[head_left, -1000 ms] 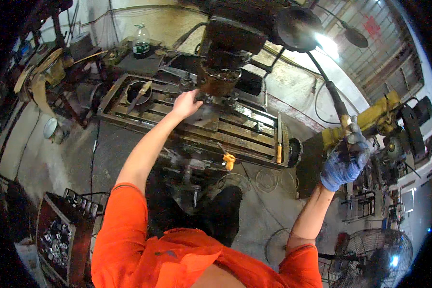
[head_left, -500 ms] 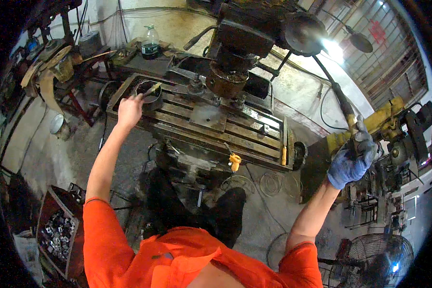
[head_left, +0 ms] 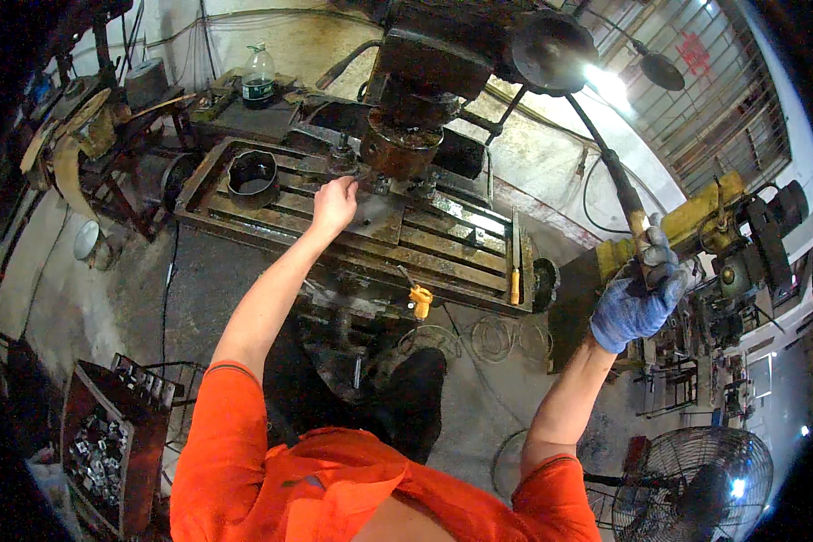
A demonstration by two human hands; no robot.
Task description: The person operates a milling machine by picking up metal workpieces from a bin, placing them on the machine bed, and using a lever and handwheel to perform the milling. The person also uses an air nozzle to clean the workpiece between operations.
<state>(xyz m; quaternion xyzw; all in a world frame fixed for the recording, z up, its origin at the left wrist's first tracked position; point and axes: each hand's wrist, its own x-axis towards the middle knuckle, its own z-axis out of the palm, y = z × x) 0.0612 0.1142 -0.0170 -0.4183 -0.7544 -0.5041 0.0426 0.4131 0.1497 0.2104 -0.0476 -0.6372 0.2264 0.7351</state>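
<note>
My bare left hand [head_left: 335, 208] is closed over the slotted machine table [head_left: 289, 210], close in front of the machine's spindle head [head_left: 401, 144]. It is closed on a small brush, which hardly shows behind the fingers. My right hand [head_left: 640, 298], in a blue-grey glove, grips the pale end of a long dark lever [head_left: 616, 176] that runs up to the machine. A dark round can [head_left: 253, 181] stands on the left end of the table. A flat plate [head_left: 377, 221] lies on the table below the spindle, right beside my left hand.
A yellow-handled tool [head_left: 515, 285] lies at the table's right end. A yellow fitting [head_left: 419, 302] hangs at its front edge. On the floor are a bin of small metal parts [head_left: 99, 456] at left and a caged fan [head_left: 705, 488] at right. A bottle [head_left: 257, 79] stands behind.
My left hand has moved right, from over the can to near the spindle, taking the brush out of the can. My right hand stays on the lever. The whole view has shifted slightly.
</note>
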